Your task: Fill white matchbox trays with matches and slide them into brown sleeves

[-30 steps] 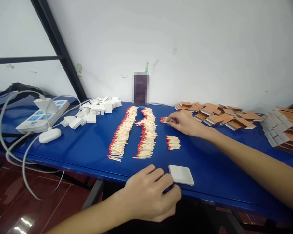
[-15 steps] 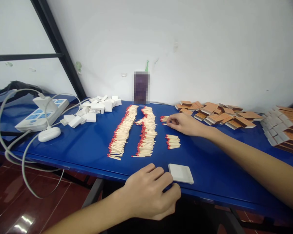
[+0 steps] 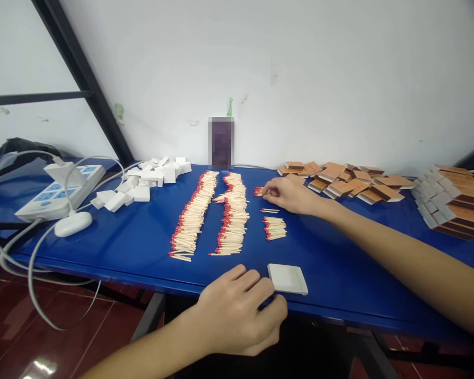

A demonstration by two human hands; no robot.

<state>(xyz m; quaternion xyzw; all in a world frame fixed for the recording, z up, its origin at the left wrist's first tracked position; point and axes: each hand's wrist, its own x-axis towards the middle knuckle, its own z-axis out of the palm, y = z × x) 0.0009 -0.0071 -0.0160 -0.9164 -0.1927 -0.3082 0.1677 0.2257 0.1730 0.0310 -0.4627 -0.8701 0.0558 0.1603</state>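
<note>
Matchsticks with red heads lie on the blue table in two long rows, a left row [image 3: 191, 218] and a middle row [image 3: 233, 221]. Further right are a small upper group of matchsticks [image 3: 257, 191], a single matchstick [image 3: 269, 210] and a lower group [image 3: 275, 228]. Over the upper group, my right hand [image 3: 290, 195] has its thumb and forefinger closed in a pinch on matchsticks; how many is hidden. At the table's front edge my left hand [image 3: 243, 310] is curled closed, its fingertips hidden. Just beside its fingers lies a white matchbox tray [image 3: 287, 278].
White trays [image 3: 142, 181] lie heaped at the back left, near a power strip [image 3: 61, 192] with cables and a white charger case [image 3: 73, 224]. Orange matchbox sleeves [image 3: 342, 179] are scattered at the back right. Stacked matchboxes [image 3: 454, 202] stand at the far right.
My right hand has shifted slightly up and away, uncovering a single matchstick below the upper group. My left hand keeps its pose by the tray. The whole view has shifted a little.
</note>
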